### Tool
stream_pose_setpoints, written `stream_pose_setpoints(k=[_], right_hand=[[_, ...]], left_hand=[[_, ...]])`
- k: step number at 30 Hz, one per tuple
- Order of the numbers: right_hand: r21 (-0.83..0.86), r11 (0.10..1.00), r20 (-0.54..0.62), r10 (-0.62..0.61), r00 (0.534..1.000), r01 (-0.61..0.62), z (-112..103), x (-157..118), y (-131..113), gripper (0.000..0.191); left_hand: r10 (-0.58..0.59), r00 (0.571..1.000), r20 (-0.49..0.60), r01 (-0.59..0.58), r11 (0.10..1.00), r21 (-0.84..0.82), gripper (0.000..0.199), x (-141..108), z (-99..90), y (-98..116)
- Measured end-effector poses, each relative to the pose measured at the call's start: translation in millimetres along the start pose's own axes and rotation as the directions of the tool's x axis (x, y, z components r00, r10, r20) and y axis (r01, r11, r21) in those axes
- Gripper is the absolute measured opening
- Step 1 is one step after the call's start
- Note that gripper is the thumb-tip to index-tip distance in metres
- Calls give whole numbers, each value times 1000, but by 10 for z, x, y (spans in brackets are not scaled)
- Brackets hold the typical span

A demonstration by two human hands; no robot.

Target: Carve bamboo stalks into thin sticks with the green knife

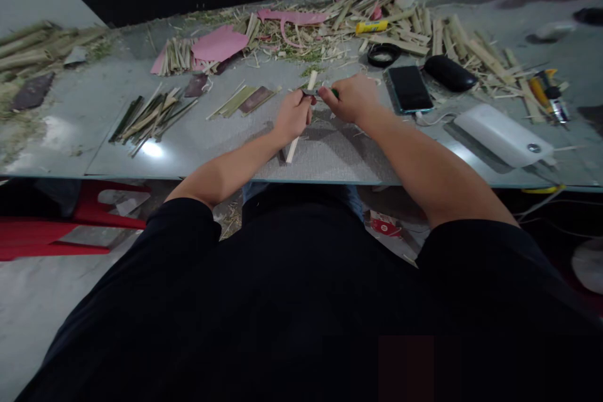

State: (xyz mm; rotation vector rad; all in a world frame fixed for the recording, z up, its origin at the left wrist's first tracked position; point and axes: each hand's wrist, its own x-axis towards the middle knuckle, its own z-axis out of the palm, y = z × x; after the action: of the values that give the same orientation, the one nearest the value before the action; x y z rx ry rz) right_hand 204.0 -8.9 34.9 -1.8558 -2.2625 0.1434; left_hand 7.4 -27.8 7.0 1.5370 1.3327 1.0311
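My left hand (pixel 291 116) is closed around a pale bamboo strip (pixel 293 149), which slants from near the table's front edge up past my fingers. My right hand (pixel 355 99) grips a small knife (pixel 311 93); a bit of green handle shows by the thumb. Its metal blade lies across the strip beside my left fingers, and its exact contact with the bamboo is too small to make out. Left of my hands lie a few flat slats and a brown piece of sandpaper (pixel 257 100). Further left is a loose pile of thin bamboo sticks (pixel 149 116).
Shavings (pixel 301 38) and split bamboo (pixel 471 50) cover the back. To the right are a phone (pixel 409 89), a black case (pixel 450 73), a white power bank (pixel 504 135) with a cable, and yellow-handled tools (pixel 549 94). A glue stick (pixel 371 26) lies behind a black ring (pixel 384 54).
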Motion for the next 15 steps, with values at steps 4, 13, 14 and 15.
stream_pose_setpoints(k=[4, 13, 14, 15], right_hand=[[-76, 997, -78, 23, 997, -29, 17, 85, 144, 75], [62, 996, -35, -57, 998, 59, 113, 120, 194, 69], [83, 995, -30, -59, 998, 61, 118, 120, 165, 69], [95, 994, -31, -56, 998, 58, 114, 117, 137, 69]], left_hand=[[6, 999, 44, -7, 1000, 28, 54, -70, -7, 30], [6, 1000, 20, -6, 1000, 13, 47, -67, 13, 0], [9, 1000, 11, -9, 1000, 18, 47, -60, 8, -11], [15, 1000, 5, -15, 1000, 26, 47, -61, 2, -18]])
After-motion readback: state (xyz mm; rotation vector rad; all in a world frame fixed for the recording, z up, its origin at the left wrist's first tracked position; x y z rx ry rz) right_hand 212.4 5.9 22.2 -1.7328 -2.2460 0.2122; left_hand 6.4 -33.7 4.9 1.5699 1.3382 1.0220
